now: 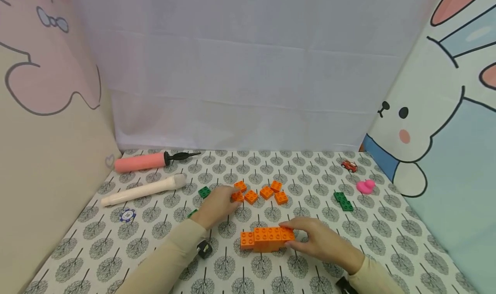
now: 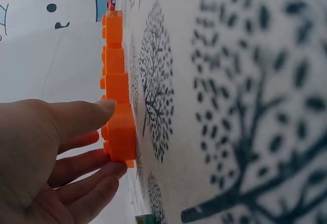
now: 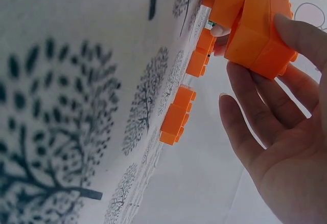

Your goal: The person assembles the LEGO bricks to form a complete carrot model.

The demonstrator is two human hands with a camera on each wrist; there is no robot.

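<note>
In the head view my left hand [image 1: 220,202] reaches out to a loose orange building brick [image 1: 237,196] on the cloth. The left wrist view shows the thumb on one side of that brick [image 2: 121,134] and fingertips at its other end. Closer to me, my right hand [image 1: 318,239] grips the right end of a joined row of orange bricks [image 1: 268,238], studs up. The left end of this row steps down to a lower brick. From the right wrist view, the thumb presses one face of the row [image 3: 260,29] while fingers lie against the end.
Several loose orange bricks [image 1: 266,193] lie just beyond. Green bricks [image 1: 204,192] are left of them; joined green bricks [image 1: 343,201] sit right. A pink duck [image 1: 365,187], red toy car [image 1: 349,165], poker chip [image 1: 127,215], white baton [image 1: 143,190] and pink pump [image 1: 141,162] lie around.
</note>
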